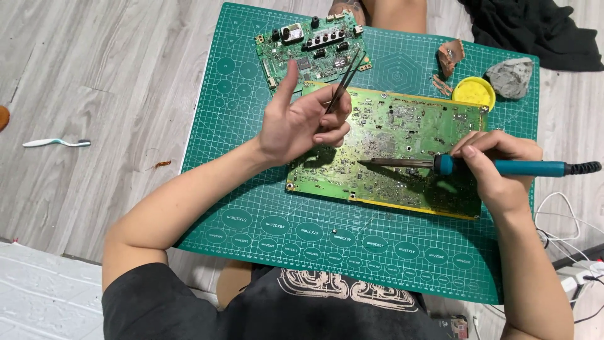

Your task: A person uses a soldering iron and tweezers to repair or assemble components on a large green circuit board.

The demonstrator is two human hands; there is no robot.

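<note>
A large green circuit board [402, 135] with a yellow edge lies on a green cutting mat [314, 233]. My right hand [497, 167] grips a teal soldering iron [522, 167], and its metal tip rests on the board near the middle. My left hand [302, 123] is raised over the board's left end and pinches thin black tweezers [345, 82] that point up and away. Beyond them sits a smaller green circuit board [308, 47] with black connectors.
A yellow round tin [473, 93], a grey lump [508, 77] and a copper-coloured piece [451, 56] sit at the mat's far right. Black cloth [535, 28] lies beyond. A toothbrush [56, 143] rests on the wooden floor at left. White cables [566, 220] run at right.
</note>
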